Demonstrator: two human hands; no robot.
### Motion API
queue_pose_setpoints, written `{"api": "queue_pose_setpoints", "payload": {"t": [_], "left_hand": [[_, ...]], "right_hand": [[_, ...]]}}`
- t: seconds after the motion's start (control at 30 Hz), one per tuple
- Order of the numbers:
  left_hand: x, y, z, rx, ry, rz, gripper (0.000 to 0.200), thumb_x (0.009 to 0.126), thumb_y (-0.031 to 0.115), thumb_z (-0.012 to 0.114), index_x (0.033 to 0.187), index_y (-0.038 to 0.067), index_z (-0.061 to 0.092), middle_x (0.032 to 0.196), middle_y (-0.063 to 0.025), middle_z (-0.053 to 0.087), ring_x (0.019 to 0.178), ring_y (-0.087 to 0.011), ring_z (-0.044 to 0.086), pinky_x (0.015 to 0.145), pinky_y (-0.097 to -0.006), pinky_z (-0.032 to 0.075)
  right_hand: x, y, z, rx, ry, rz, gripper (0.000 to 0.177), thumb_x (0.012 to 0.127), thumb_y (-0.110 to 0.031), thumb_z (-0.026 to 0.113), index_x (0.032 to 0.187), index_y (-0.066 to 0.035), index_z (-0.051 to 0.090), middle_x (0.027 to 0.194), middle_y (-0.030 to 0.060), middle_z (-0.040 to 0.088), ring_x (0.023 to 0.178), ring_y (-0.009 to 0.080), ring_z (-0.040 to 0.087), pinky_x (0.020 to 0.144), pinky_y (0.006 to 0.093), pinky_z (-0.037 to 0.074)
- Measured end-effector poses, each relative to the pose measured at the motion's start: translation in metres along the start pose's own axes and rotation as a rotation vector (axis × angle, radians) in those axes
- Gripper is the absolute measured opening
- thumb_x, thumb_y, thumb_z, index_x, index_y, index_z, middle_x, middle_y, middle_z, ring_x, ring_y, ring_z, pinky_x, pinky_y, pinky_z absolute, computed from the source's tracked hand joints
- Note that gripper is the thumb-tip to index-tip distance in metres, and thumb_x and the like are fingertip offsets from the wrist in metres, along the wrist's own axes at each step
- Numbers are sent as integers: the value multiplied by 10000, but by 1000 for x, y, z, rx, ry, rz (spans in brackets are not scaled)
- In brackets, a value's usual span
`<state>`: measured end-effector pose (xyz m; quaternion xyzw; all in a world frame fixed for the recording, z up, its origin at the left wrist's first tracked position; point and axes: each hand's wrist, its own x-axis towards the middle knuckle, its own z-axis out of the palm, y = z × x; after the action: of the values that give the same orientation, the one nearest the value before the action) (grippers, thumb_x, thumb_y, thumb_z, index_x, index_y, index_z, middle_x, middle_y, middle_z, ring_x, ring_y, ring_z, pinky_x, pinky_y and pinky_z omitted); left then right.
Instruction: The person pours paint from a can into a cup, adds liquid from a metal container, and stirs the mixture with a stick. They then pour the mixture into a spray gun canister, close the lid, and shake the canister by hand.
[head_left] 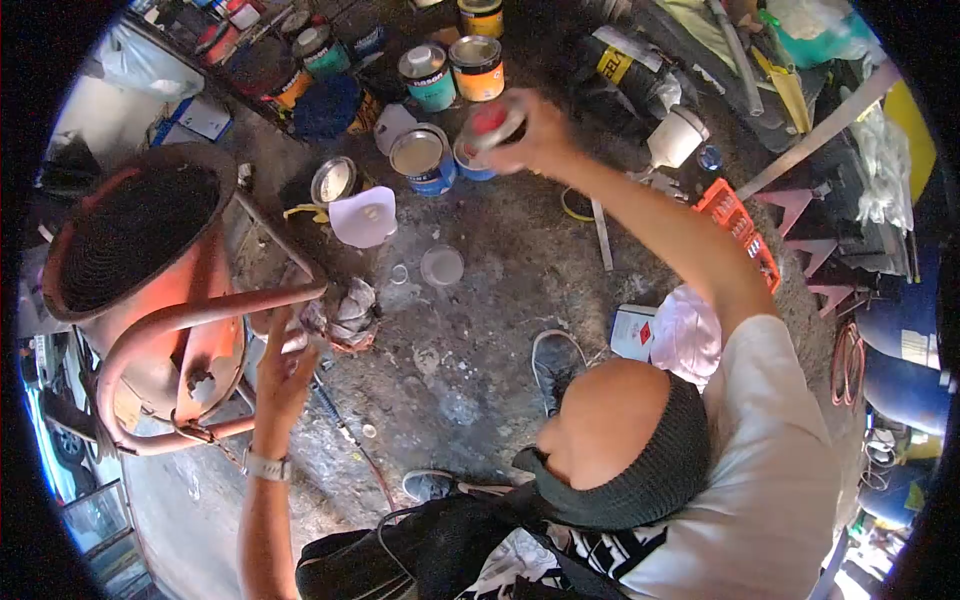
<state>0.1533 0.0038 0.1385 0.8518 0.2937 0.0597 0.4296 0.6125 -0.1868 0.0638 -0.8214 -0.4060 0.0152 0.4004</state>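
Note:
My right hand [535, 130] is stretched forward, its fingers round a paint can [490, 122] with red on its round top. Motion blurs the can a little. Just under it stands a blue can [474, 160], partly hidden, with an opened blue-labelled can [421, 160] to its left. My left hand [285, 375], a watch on the wrist, is beside the orange drum-shaped machine's tube frame [215, 308]. Its fingers are curled round something pale that I cannot make out. Crumpled cloth or plastic [350, 312] lies just right of that hand.
Several paint cans [478, 68] stand at the back. A lilac plastic piece [363, 217] and a small round cup [442, 265] are on the stained floor [440, 360]. A white-cupped spray gun [678, 137] and an orange tool case [738, 232] are to the right.

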Motion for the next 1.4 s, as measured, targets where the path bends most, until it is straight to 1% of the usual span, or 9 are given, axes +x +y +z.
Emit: {"api": "queue_pose_setpoints", "payload": {"t": [0.07,0.4,0.57,0.7,0.93,1.0,1.07,1.27,1.4], "left_hand": [[-33,-29,-17,-104,6,-395,594,958,151,654,1491,60,410,1300,-162,594,1061,-210,628,869,-333,534],[-86,-65,2,53,-153,-504,577,926,196,703,1444,104,466,1298,-175,618,1066,-282,659,924,-441,527],[-107,-135,-23,-118,-142,-553,526,964,123,639,1457,112,457,1368,-121,560,1141,-240,611,939,-396,516],[-110,-180,-31,-89,-3,-466,537,972,195,638,1460,71,451,1392,-126,529,1231,-215,537,1010,-374,462],[-89,-157,-18,-73,17,-459,588,953,296,669,1454,70,458,1305,-146,584,1173,-217,561,1002,-383,456],[-91,-155,-17,-92,7,-476,597,947,297,677,1456,74,457,1292,-145,592,1155,-221,569,1000,-385,457],[-96,-160,-14,-96,-18,-456,597,942,290,681,1456,85,459,1293,-146,590,1139,-234,579,988,-386,465],[-106,-153,-2,-111,-18,-495,549,947,230,673,1441,84,482,1296,-134,599,1085,-227,607,941,-385,496],[-110,-133,-7,-115,-17,-457,518,955,221,670,1417,55,503,1285,-140,615,1025,-198,632,894,-365,521]], "right_hand": [[19,52,-2,75,-11,275,1222,431,-513,938,1398,32,426,1259,239,612,1205,358,597,1047,404,470],[24,175,49,-279,-134,408,1298,548,-681,870,1410,106,302,1385,278,409,1323,384,441,1106,399,409],[-21,170,6,-409,-172,276,1140,703,-683,791,1398,116,370,1416,257,404,1336,391,429,1082,440,421],[-73,177,-28,-409,-642,611,905,734,-581,810,1281,86,536,1242,258,612,1154,380,605,978,450,499],[-105,219,-16,-278,-696,708,723,746,-535,817,1145,42,641,1131,229,693,976,360,679,858,452,534],[-127,196,-18,-425,-323,537,466,834,-408,783,981,20,672,755,85,626,550,180,560,433,341,410],[-123,157,-40,-370,-853,911,454,819,-415,785,946,8,682,754,106,630,523,186,545,386,346,356],[-170,192,-9,-379,-932,636,290,830,-313,767,902,-44,684,769,82,642,641,149,586,481,352,410],[-162,204,-28,-187,-789,835,216,852,-251,736,903,-71,629,754,66,618,713,174,623,563,370,489]]}}
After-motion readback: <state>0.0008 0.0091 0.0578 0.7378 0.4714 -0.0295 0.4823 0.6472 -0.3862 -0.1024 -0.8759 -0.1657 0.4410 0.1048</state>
